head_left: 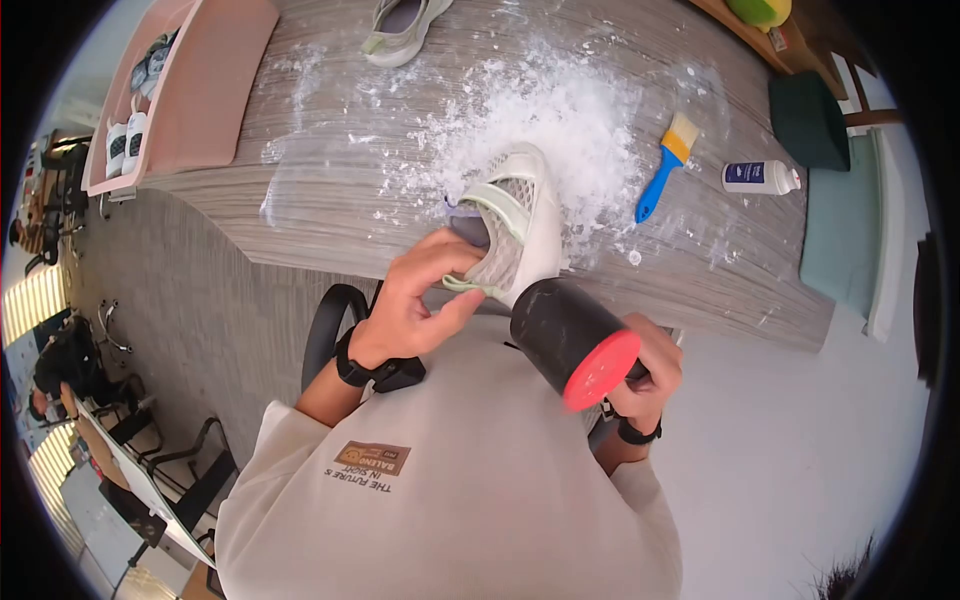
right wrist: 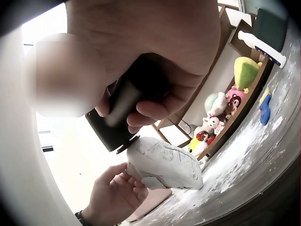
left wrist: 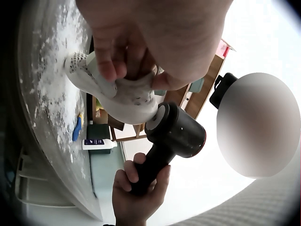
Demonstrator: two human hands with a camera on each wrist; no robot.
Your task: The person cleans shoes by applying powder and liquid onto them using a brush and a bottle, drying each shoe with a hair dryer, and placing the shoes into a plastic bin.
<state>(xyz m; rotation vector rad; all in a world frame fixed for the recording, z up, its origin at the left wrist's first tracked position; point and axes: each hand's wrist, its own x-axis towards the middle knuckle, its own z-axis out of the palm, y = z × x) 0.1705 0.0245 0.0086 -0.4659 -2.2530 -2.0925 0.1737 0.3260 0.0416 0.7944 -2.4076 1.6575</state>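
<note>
In the head view a white shoe [head_left: 540, 225] with mesh and pale green trim is held near the table's front edge, its toe towards the white powder [head_left: 560, 110]. My left hand [head_left: 412, 300] grips it at the heel opening, fingers inside the collar. My right hand [head_left: 650, 372] holds a black pistol-grip device [head_left: 560, 325] with a red end cap, its fingers wrapped round the handle in the right wrist view. The device's pale round front [left wrist: 156, 117] meets the shoe's heel end in the left wrist view. White residue covers the sole [right wrist: 162, 160] in the right wrist view.
A blue-handled brush [head_left: 660, 180] and a white bottle [head_left: 758, 178] lie on the right of the table. Another shoe [head_left: 400, 35] sits at the far edge. A pink bin [head_left: 215, 90] with shoes stands at left. Plush toys [right wrist: 216, 117] fill a shelf.
</note>
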